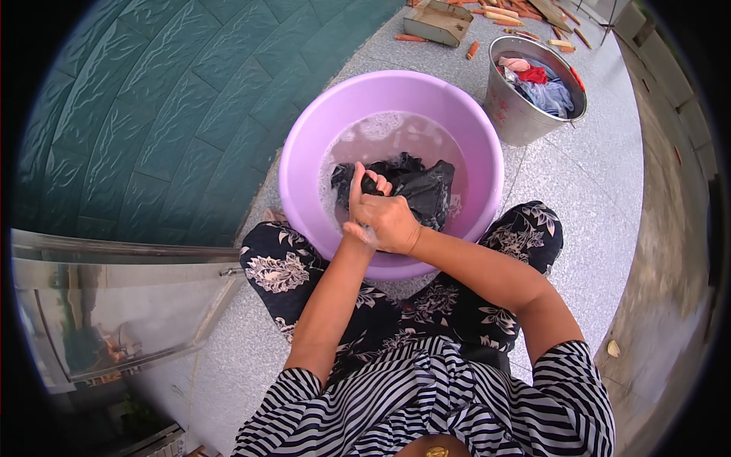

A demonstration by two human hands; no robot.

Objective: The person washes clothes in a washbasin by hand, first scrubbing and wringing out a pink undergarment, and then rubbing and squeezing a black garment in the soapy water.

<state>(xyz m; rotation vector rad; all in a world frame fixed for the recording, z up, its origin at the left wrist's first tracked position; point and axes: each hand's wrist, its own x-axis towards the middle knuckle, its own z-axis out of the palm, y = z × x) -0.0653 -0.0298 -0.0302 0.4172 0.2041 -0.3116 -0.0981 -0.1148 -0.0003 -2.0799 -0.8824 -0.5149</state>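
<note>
A lilac plastic basin (394,83) of sudsy water (394,131) stands between my knees. Wet black cloth (425,188) lies bunched in it, partly above the water. My left hand (360,194) is over the near left part of the cloth, thumb pointing up and fingers curled round a dark fold. Across its base and wrist lies my right hand (391,220), bent into a fist shape, its thumb towards the left. The right fingers are turned down and hidden, so what they grip cannot be seen. Some suds cling near the right thumb.
Beyond the basin to the right stands a metal bucket (514,128) filled with wet clothes (539,85). A shallow metal box (437,23) and scattered corn cobs (502,14) lie behind. To the left are dark green tiles (188,114) and a shiny metal panel (125,308).
</note>
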